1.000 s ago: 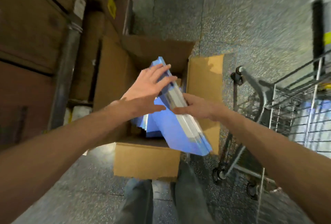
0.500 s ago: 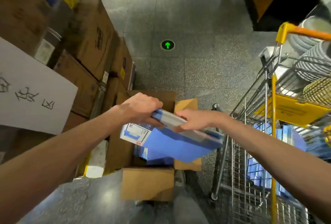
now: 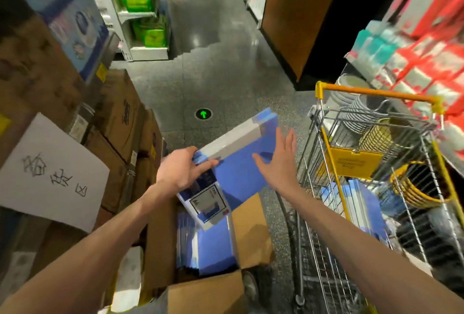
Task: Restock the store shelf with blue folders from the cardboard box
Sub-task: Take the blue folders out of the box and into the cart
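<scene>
Head view: left grip (image 3: 180, 170) clamps end of blue folders (image 3: 236, 175) above cardboard box (image 3: 208, 293); right grip (image 3: 278, 163) spread flat, seemingly touching folders.

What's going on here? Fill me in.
A person holds a pack of blue folders above the open cardboard box. The left hand has its grip on the pack's left end; the right hand is open against its blue face. More folders lie in the box; the shopping cart on the right holds blue ones too.

White sheet (image 3: 50, 175) — perhaps "备货区".
</scene>
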Demonstrator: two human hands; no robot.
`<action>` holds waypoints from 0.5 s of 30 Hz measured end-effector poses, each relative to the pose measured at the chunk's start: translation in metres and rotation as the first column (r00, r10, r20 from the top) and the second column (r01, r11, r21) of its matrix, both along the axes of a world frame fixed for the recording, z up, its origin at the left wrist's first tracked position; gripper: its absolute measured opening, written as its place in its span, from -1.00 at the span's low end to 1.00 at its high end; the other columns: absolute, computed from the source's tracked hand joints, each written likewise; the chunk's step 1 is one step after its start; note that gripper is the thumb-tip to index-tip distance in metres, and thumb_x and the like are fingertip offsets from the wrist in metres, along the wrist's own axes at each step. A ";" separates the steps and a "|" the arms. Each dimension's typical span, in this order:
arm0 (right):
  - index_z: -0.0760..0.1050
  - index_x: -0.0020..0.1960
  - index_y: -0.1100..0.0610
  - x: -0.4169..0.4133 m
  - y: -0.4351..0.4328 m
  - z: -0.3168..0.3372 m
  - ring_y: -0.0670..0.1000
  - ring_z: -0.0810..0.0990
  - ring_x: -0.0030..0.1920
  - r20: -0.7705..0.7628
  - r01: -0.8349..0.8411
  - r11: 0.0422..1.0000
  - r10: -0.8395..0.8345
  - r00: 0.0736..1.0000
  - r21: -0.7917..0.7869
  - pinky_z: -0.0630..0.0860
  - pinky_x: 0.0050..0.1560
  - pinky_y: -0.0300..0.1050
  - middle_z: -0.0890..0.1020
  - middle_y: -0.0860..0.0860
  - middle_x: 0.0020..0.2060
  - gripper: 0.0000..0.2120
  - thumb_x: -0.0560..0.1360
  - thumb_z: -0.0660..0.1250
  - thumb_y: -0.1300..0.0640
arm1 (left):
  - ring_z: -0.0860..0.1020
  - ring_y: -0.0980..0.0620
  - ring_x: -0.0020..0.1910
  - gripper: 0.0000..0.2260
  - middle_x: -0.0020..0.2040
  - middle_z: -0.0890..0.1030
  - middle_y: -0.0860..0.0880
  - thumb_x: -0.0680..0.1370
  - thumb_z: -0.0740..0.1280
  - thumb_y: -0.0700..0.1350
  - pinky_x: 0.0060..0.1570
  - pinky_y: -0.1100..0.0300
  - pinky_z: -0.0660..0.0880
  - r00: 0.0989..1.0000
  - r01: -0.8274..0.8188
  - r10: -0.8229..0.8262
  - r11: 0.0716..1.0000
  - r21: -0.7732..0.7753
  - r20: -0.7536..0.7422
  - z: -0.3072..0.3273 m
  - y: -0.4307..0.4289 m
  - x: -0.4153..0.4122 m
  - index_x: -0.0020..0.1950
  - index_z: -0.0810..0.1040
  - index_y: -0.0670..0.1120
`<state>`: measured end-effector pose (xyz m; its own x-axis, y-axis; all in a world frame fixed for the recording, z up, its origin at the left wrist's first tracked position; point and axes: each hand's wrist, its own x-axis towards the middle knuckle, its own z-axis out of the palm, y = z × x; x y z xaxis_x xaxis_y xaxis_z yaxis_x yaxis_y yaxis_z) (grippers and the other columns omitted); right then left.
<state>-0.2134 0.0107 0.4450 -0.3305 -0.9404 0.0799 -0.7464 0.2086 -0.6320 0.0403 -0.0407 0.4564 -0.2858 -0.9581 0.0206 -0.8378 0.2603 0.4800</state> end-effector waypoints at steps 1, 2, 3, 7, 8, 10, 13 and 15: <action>-0.07 0.64 0.14 0.001 0.005 0.000 0.13 -0.21 0.61 0.106 0.074 0.997 -0.076 0.991 0.020 -0.06 0.56 0.11 -0.13 0.09 0.63 -0.08 0.53 0.41 -0.14 | 0.49 -0.08 -0.30 -0.45 -0.35 0.50 0.02 0.44 0.31 0.46 -0.38 0.05 0.25 0.998 -0.033 0.034 0.999 0.014 -0.050 0.002 0.002 0.001 -0.26 0.38 -0.04; -0.06 0.63 0.15 0.002 0.011 -0.003 0.13 -0.17 0.61 0.206 0.151 0.987 -0.160 0.965 0.057 -0.02 0.58 0.15 -0.07 0.07 0.63 -0.05 0.51 0.42 -0.17 | 0.52 -0.08 -0.28 -0.44 -0.32 0.54 0.02 0.43 0.31 0.48 -0.35 0.04 0.33 0.993 -0.064 0.067 0.997 0.035 -0.093 0.004 0.004 0.000 -0.26 0.41 -0.04; -0.04 0.63 0.14 0.004 0.019 -0.002 0.13 -0.08 0.61 0.296 0.221 0.971 -0.240 0.925 0.095 0.05 0.57 0.21 0.01 0.06 0.62 -0.03 0.48 0.43 -0.22 | 0.55 -0.07 -0.25 -0.41 -0.29 0.58 0.01 0.42 0.29 0.50 -0.30 0.02 0.42 0.986 -0.084 0.091 0.995 0.059 -0.137 0.007 0.006 -0.001 -0.24 0.46 -0.05; 0.33 0.40 -0.09 0.005 0.051 -0.003 0.11 0.47 0.38 0.643 0.272 0.952 -0.297 0.706 0.141 0.44 0.36 0.19 0.48 -0.05 0.34 -0.45 0.50 0.42 -0.20 | 0.61 0.00 -0.25 -0.41 -0.27 0.64 0.03 0.42 0.32 0.49 -0.26 0.09 0.48 0.921 -0.126 0.191 0.971 0.204 -0.338 0.013 0.020 -0.012 -0.20 0.58 -0.08; 0.37 0.36 -0.13 0.002 0.057 -0.002 0.08 0.54 0.30 0.697 0.267 0.951 -0.298 0.653 0.156 0.50 0.28 0.12 0.53 -0.08 0.27 -0.53 0.52 0.41 -0.18 | 0.60 0.02 -0.27 -0.44 -0.29 0.64 0.03 0.45 0.35 0.43 -0.29 0.12 0.45 0.895 -0.113 0.204 0.964 0.240 -0.396 0.016 0.024 -0.018 -0.21 0.59 -0.10; 0.45 0.33 -0.07 -0.005 0.071 0.001 0.06 0.62 0.14 0.777 0.280 0.935 -0.340 0.529 0.218 0.59 0.09 0.01 0.60 -0.06 0.18 -0.49 0.47 0.43 -0.24 | 0.59 0.06 -0.31 -0.52 -0.34 0.62 0.05 0.51 0.38 0.32 -0.38 0.19 0.42 0.828 -0.083 0.248 0.941 0.327 -0.503 0.020 0.035 -0.030 -0.24 0.59 -0.11; 0.56 0.27 0.00 -0.022 0.088 -0.002 0.16 0.72 0.01 0.841 0.361 0.889 -0.410 0.352 0.282 0.64 0.06 0.22 0.71 0.06 0.08 -0.18 0.16 0.56 -0.42 | 0.59 0.23 -0.40 -0.61 -0.30 0.64 0.07 0.54 0.38 0.25 -0.47 0.37 0.41 0.738 -0.018 0.315 0.893 0.450 -0.596 0.025 0.050 -0.051 -0.16 0.61 -0.08; 0.60 0.20 0.05 -0.029 0.099 0.007 0.20 0.72 -0.01 0.865 0.442 0.867 -0.390 0.317 0.229 0.63 0.05 0.28 0.73 0.10 0.03 -0.41 0.32 0.55 -0.28 | 0.65 0.19 -0.35 -0.58 -0.21 0.72 0.00 0.52 0.39 0.28 -0.37 0.33 0.50 0.684 0.038 0.348 0.861 0.508 -0.641 0.024 0.055 -0.058 -0.08 0.65 -0.09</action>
<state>-0.2420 0.1095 0.4517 -0.5877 -0.6618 -0.4654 0.3863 0.2760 -0.8801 -0.0181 0.0145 0.4808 -0.2166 -0.9318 -0.2913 -0.2142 -0.2458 0.9454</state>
